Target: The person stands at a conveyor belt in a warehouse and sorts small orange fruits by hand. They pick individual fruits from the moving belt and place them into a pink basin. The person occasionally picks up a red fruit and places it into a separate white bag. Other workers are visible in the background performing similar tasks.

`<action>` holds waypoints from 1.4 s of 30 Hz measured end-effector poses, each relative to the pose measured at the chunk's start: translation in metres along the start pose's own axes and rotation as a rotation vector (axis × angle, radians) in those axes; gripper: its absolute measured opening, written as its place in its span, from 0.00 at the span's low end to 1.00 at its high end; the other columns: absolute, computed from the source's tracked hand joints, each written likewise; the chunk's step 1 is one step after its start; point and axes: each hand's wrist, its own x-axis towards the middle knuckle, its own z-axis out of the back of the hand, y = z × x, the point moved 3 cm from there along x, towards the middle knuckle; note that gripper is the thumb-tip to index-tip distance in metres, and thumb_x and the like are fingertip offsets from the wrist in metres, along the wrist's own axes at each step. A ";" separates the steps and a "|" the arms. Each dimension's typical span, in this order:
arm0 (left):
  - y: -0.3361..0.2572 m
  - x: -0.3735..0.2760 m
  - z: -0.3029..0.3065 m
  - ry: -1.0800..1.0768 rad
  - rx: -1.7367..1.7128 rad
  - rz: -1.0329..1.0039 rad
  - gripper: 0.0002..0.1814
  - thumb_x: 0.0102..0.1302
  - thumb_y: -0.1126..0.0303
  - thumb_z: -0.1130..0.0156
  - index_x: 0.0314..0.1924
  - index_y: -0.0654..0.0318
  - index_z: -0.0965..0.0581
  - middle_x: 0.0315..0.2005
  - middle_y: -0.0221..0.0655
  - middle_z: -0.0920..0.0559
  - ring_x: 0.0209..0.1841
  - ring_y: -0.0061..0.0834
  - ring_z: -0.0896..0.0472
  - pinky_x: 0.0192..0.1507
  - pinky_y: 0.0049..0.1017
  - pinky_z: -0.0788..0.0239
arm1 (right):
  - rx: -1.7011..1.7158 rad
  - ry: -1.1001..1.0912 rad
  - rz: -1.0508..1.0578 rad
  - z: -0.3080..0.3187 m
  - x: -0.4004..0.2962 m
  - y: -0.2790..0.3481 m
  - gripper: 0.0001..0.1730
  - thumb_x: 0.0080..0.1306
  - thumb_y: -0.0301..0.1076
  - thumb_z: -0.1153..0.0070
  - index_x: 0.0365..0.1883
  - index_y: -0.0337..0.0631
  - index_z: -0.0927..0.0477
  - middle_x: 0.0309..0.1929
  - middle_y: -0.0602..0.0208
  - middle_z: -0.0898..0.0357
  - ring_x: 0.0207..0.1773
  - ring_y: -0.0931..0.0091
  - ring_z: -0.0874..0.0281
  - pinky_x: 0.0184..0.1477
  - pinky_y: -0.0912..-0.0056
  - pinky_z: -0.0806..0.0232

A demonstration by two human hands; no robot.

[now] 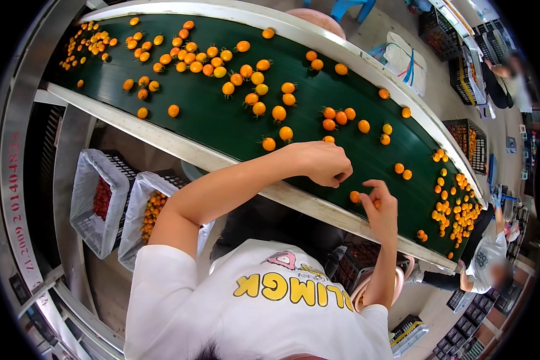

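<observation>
Orange and yellow cherry tomatoes [205,68] lie scattered along a green conveyor belt [198,117]. My left hand [326,163] reaches across the belt from the left, palm down with its fingers curled. Whatever may be inside those fingers is hidden. Just right of it, my right hand [381,204] is over the near side of the belt, thumb and forefinger apart. One tomato [354,196] lies beside the thumb tip. Another tomato [377,204] shows between thumb and fingers, partly covered; whether it is gripped cannot be told.
Pale metal rails [162,134] border the belt. Lined crates [100,202] of red and orange tomatoes stand below left. More tomatoes [463,213] cluster at the belt's right end, near a person [488,256]. Another person [517,85] is by crates [465,72] at the upper right.
</observation>
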 end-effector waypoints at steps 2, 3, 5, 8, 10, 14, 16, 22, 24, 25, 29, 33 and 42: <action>0.004 -0.005 0.001 -0.007 -0.001 -0.006 0.07 0.61 0.67 0.36 0.38 0.60 0.18 0.31 0.37 0.16 0.37 0.38 0.17 0.40 0.36 0.26 | 0.061 -0.133 0.058 0.005 -0.004 0.001 0.07 0.68 0.27 0.43 0.44 0.37 0.22 0.18 0.78 0.38 0.20 0.87 0.46 0.23 0.79 0.52; 0.005 -0.007 0.002 -0.009 0.000 -0.014 0.07 0.61 0.67 0.36 0.38 0.60 0.18 0.31 0.37 0.16 0.37 0.38 0.17 0.40 0.36 0.26 | 0.112 -0.172 0.046 0.007 -0.007 -0.002 0.06 0.69 0.27 0.44 0.43 0.37 0.22 0.18 0.79 0.38 0.20 0.88 0.45 0.23 0.80 0.52; 0.005 -0.012 0.006 -0.011 0.001 -0.009 0.07 0.61 0.68 0.36 0.38 0.60 0.18 0.31 0.37 0.16 0.37 0.38 0.17 0.41 0.36 0.26 | 0.215 -0.249 0.023 0.009 -0.013 -0.005 0.05 0.71 0.27 0.46 0.43 0.37 0.22 0.19 0.81 0.38 0.21 0.89 0.45 0.23 0.82 0.53; 0.015 -0.015 0.006 -0.070 0.006 -0.022 0.07 0.61 0.68 0.37 0.38 0.60 0.18 0.29 0.37 0.16 0.37 0.38 0.17 0.41 0.36 0.26 | 0.284 -0.256 0.005 0.004 -0.018 -0.001 0.06 0.74 0.28 0.51 0.45 0.37 0.23 0.20 0.81 0.38 0.22 0.90 0.44 0.23 0.84 0.53; 0.018 -0.018 0.007 -0.096 0.008 -0.018 0.06 0.60 0.68 0.36 0.37 0.59 0.18 0.28 0.35 0.16 0.37 0.37 0.17 0.41 0.36 0.26 | 0.313 -0.250 -0.010 -0.001 -0.020 0.004 0.07 0.75 0.28 0.53 0.46 0.37 0.23 0.21 0.81 0.37 0.22 0.90 0.44 0.23 0.84 0.52; 0.015 -0.032 0.020 -0.066 -0.008 0.032 0.04 0.60 0.69 0.37 0.34 0.59 0.18 0.26 0.34 0.16 0.35 0.37 0.16 0.39 0.35 0.26 | 0.342 -0.237 -0.038 -0.012 -0.020 0.016 0.09 0.75 0.29 0.55 0.48 0.37 0.24 0.21 0.80 0.36 0.23 0.90 0.42 0.23 0.85 0.52; 0.017 -0.038 0.024 -0.104 -0.006 0.039 0.04 0.61 0.70 0.38 0.33 0.60 0.18 0.26 0.35 0.16 0.34 0.37 0.17 0.38 0.35 0.26 | 0.340 -0.240 -0.044 -0.016 -0.019 0.022 0.10 0.75 0.28 0.55 0.49 0.37 0.23 0.22 0.79 0.35 0.23 0.89 0.41 0.24 0.85 0.51; 0.034 -0.042 0.027 -0.338 0.064 0.009 0.04 0.60 0.71 0.38 0.30 0.63 0.20 0.26 0.37 0.17 0.33 0.39 0.17 0.36 0.36 0.26 | 0.132 -0.374 0.029 -0.036 -0.021 0.039 0.10 0.73 0.25 0.53 0.49 0.36 0.22 0.27 0.73 0.28 0.28 0.86 0.33 0.29 0.84 0.43; 0.038 -0.046 0.031 -0.418 0.099 -0.007 0.04 0.60 0.71 0.38 0.30 0.64 0.21 0.25 0.38 0.17 0.33 0.40 0.17 0.35 0.36 0.26 | 0.066 -0.448 0.099 -0.042 -0.021 0.044 0.10 0.72 0.24 0.53 0.49 0.35 0.22 0.28 0.71 0.26 0.30 0.85 0.31 0.31 0.83 0.40; 0.040 -0.048 0.033 -0.441 0.128 0.006 0.05 0.60 0.71 0.38 0.30 0.64 0.21 0.25 0.39 0.18 0.33 0.41 0.17 0.34 0.37 0.26 | 0.065 -0.440 0.101 -0.044 -0.020 0.046 0.10 0.72 0.23 0.53 0.48 0.35 0.22 0.29 0.70 0.25 0.31 0.84 0.30 0.32 0.82 0.39; 0.047 -0.058 0.039 -0.528 0.192 0.011 0.05 0.61 0.70 0.38 0.31 0.64 0.21 0.26 0.40 0.18 0.32 0.42 0.17 0.34 0.38 0.26 | 0.121 -0.342 0.088 -0.044 -0.006 0.070 0.10 0.72 0.22 0.53 0.48 0.34 0.21 0.31 0.69 0.24 0.32 0.82 0.27 0.35 0.80 0.35; 0.055 -0.060 0.038 -0.460 0.195 0.060 0.04 0.62 0.71 0.39 0.33 0.63 0.19 0.26 0.40 0.16 0.33 0.43 0.15 0.33 0.38 0.24 | 0.041 -0.276 0.463 -0.048 0.044 0.167 0.11 0.68 0.19 0.50 0.47 0.36 0.21 0.35 0.62 0.21 0.33 0.72 0.22 0.37 0.75 0.30; 0.079 -0.074 0.021 -0.647 0.152 -0.057 0.15 0.72 0.64 0.47 0.56 0.56 0.25 0.51 0.35 0.22 0.55 0.36 0.26 0.60 0.34 0.36 | -0.902 0.275 0.799 -0.167 0.184 0.251 0.17 0.62 0.26 0.43 0.51 0.44 0.23 0.44 0.58 0.24 0.42 0.61 0.17 0.39 0.63 0.24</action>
